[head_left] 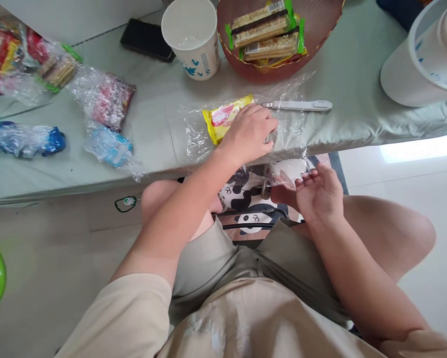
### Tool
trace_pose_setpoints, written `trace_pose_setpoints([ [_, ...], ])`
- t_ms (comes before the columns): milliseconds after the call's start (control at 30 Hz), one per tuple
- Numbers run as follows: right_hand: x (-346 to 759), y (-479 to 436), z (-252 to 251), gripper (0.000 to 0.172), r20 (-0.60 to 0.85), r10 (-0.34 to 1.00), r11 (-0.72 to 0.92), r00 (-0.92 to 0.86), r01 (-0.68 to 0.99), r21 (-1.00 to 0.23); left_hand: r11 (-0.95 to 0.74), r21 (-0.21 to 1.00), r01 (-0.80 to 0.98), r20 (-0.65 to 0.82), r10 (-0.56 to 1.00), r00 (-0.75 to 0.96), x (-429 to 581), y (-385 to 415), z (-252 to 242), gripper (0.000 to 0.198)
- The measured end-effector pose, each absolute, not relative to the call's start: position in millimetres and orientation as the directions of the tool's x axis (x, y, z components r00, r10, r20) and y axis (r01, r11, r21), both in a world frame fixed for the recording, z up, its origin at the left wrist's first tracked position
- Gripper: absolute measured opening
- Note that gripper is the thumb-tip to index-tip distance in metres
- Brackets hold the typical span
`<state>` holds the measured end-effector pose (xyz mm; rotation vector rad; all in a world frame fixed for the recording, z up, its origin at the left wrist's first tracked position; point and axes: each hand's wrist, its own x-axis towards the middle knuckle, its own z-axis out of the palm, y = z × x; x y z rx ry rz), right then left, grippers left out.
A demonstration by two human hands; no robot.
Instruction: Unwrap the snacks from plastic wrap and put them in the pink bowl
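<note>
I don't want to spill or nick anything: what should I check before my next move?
1. White paper cup with blue print upright: ok.
2. Slim light-grey tool well clear of the left hand: not ok, one end lies close by.
3. Yellow snack packet with pink label sealed: cannot tell, the hand hides part of it.
4. Crinkled clear plastic film wholly on the green-grey cloth-covered table: not ok, part hangs past the edge.
5. Right hand gripping the film: cannot tell; its fingers are at the film.
</note>
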<state>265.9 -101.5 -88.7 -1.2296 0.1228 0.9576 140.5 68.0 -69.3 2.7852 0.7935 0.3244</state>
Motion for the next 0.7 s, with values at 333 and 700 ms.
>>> trace_pose_setpoints([
  [333,262,-106,-103,0.049,-0.584,0.628,-0.098,0.515,-0.692,-0.715,-0.824,0.292,0.486,0.142,0.54,0.83,139,69,-71,0.015],
  [700,272,-124,-105,0.033,-0.658,0.528,-0.098,0.537,-0.731,-0.675,-0.821,0.317,0.475,0.159,0.54,0.826,141,73,-76,0.017],
])
